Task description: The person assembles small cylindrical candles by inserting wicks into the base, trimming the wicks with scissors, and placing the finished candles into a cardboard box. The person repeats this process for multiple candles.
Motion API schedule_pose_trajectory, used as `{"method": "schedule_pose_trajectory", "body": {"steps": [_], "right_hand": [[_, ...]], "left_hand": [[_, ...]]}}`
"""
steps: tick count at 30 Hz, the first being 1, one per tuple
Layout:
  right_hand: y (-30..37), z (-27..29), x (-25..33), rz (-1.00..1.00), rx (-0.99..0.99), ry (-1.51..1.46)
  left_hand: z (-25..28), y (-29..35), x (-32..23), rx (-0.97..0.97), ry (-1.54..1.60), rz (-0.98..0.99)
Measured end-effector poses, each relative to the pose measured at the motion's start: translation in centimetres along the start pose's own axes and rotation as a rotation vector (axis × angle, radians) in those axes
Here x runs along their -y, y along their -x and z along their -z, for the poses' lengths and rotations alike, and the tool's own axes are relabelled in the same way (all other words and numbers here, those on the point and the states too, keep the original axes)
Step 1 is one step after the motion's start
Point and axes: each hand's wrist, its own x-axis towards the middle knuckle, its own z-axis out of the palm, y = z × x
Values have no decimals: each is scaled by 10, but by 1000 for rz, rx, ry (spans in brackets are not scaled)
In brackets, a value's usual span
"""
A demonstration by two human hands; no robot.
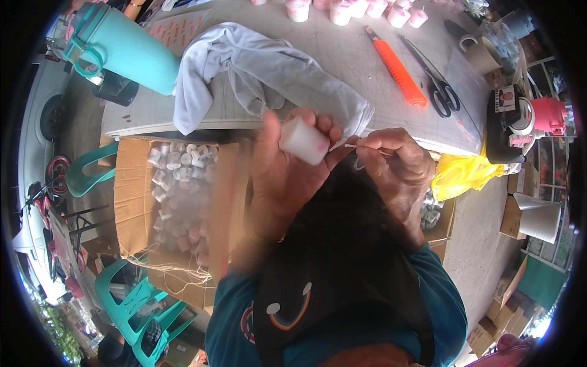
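My left hand (pixel 275 177) is closed around a short white candle (pixel 299 139) with a small pink mark, tilted over my lap just off the table's near edge. To its right, the fingertips of my right hand (pixel 400 162) pinch a thin white wick (pixel 348 145) close to the candle's lower end. Whether the wick is joined to the candle I cannot tell. Left of my left hand stands an open cardboard box (pixel 133 202) holding many small white and pinkish candles (pixel 183 168). Loose pale strings (pixel 177 266) hang over its near flap.
On the table (pixel 293 43) lie a grey cloth (pixel 226 61), an orange cutter (pixel 397 70) and black scissors (pixel 437 92). A teal bottle (pixel 131 52) stands at left, pink-and-white candles (pixel 342 11) at the far edge. A yellow bag (pixel 465 174) hangs at right; green chairs (pixel 125 300) stand at left.
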Motion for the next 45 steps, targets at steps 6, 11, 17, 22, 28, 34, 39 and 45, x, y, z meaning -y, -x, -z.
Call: {"method": "schedule_pose_trajectory", "body": {"steps": [6, 11, 17, 22, 28, 34, 39, 45], "right_hand": [[0, -9, -4, 131, -59, 75], [-6, -10, -7, 302, -46, 253], [-4, -13, -5, 201, -93, 69], [-2, 0, -5, 98, -146, 289], [-5, 49, -17, -29, -609, 322], [1, 135, -16, -44, -713, 873], [-39, 146, -40, 287, -422, 1131], [-77, 141, -52, 330, -311, 1128]], "left_hand": [[-5, 1, 2, 0, 127, -4], [-8, -2, 8, 38, 310, 9], [-15, -3, 10, -112, 142, -12], [-7, 1, 8, -118, 132, 5], [-1, 11, -1, -278, -1085, -198], [-8, 14, 6, -311, -1203, -254], [-2, 7, 18, -288, -1438, -120], [-5, 3, 20, -254, -865, -1]]}}
